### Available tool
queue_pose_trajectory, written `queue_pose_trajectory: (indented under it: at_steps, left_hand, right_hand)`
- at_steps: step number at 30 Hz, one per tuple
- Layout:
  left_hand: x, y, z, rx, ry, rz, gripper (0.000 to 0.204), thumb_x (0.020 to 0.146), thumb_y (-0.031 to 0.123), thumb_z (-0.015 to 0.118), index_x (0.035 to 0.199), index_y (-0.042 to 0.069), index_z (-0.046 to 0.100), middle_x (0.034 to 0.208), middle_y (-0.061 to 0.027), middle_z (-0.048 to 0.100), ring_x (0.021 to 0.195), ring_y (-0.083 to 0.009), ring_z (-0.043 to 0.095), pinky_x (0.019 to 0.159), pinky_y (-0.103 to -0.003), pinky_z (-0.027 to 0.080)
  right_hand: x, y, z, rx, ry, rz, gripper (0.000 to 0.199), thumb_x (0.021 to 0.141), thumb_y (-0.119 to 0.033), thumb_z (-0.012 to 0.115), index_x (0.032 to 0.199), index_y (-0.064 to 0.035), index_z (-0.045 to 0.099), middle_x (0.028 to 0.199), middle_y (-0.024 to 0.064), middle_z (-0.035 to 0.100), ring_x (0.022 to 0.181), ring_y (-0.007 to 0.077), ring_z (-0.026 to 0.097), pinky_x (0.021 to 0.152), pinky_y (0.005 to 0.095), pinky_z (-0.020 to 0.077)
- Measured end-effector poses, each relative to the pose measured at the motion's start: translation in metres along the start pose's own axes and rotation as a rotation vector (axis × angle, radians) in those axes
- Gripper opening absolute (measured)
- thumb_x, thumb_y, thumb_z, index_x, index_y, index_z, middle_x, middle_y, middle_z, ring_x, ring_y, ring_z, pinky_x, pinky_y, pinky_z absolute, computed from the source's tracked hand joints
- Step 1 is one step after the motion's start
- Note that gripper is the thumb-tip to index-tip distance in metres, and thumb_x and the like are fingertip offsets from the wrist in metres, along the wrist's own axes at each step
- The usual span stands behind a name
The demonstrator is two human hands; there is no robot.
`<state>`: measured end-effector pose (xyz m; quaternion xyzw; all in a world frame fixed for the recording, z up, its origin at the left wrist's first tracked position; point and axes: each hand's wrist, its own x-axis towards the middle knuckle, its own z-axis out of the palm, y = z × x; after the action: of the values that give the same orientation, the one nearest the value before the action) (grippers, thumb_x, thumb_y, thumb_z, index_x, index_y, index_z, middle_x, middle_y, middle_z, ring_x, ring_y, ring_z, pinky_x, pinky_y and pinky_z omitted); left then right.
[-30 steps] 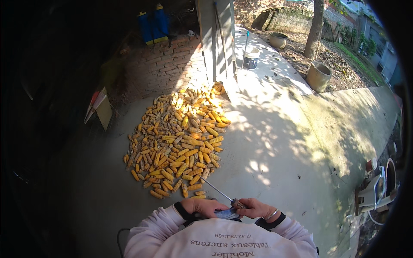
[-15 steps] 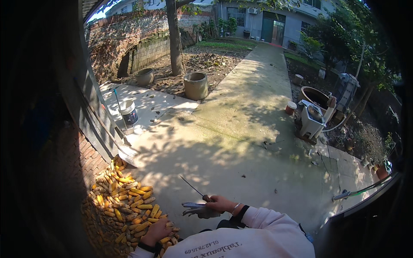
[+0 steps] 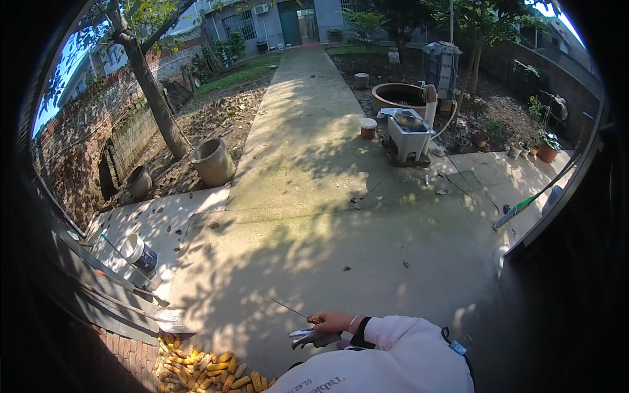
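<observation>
A right hand [image 3: 333, 321] is gripping a thin spike [image 3: 290, 308] and grey glove [image 3: 313, 337] beside corn cobs [image 3: 206, 363]; the left hand is out of sight.

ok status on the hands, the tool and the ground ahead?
Right hand closed on thin metal rod, pale glove just beneath. Left hand out of view. Corn cobs piled lower left; concrete path ahead, scattered leaves only.

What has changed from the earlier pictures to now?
The view swung from the corn cob pile to the concrete path; the cobs now lie at lower left. The left hand has gone out of view. The right hand still grips the thin spike tool and a grey glove.
</observation>
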<state>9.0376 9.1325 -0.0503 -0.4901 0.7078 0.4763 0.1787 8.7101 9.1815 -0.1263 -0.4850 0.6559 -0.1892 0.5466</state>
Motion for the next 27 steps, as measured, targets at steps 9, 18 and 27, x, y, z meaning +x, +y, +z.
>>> queue_pose_trajectory:
  at_steps: [9, 18, 27]
  left_hand:
    - [0.104, 0.043, -0.056, 0.326, -0.159, 0.312, 0.043, 0.078, 0.032, 0.055, 0.109, 0.003, 0.055, 0.106, -0.017, 0.058, 0.094, -0.0278, 0.057, 0.078, -0.035, 0.045]
    - [0.141, 0.122, 0.008, 0.546, -0.421, 0.569, 0.041, 0.077, 0.032, 0.056, 0.106, 0.003, 0.057, 0.105, -0.017, 0.058, 0.093, -0.0285, 0.057, 0.078, -0.036, 0.045]
    - [0.137, 0.146, 0.062, 0.641, -0.51, 0.587, 0.039, 0.076, 0.031, 0.056, 0.104, 0.003, 0.059, 0.103, -0.0171, 0.059, 0.093, -0.0291, 0.058, 0.078, -0.037, 0.045]
  right_hand:
    - [-0.092, 0.003, 0.029, 0.271, 0.258, 0.173, 0.035, 0.072, -0.035, 0.057, 0.082, -0.001, 0.056, 0.065, 0.0106, 0.058, 0.05, 0.0203, 0.057, 0.049, 0.032, 0.0441]
    - [-0.204, 0.037, 0.108, 0.541, 0.669, 0.426, 0.036, 0.076, -0.038, 0.055, 0.088, -0.0043, 0.055, 0.064, 0.0057, 0.057, 0.053, 0.0146, 0.057, 0.048, 0.0274, 0.0445]
    - [-0.257, 0.069, 0.132, 0.722, 0.903, 0.486, 0.037, 0.073, -0.038, 0.058, 0.08, -0.0017, 0.057, 0.059, 0.0072, 0.056, 0.049, 0.0167, 0.056, 0.047, 0.0289, 0.0435]
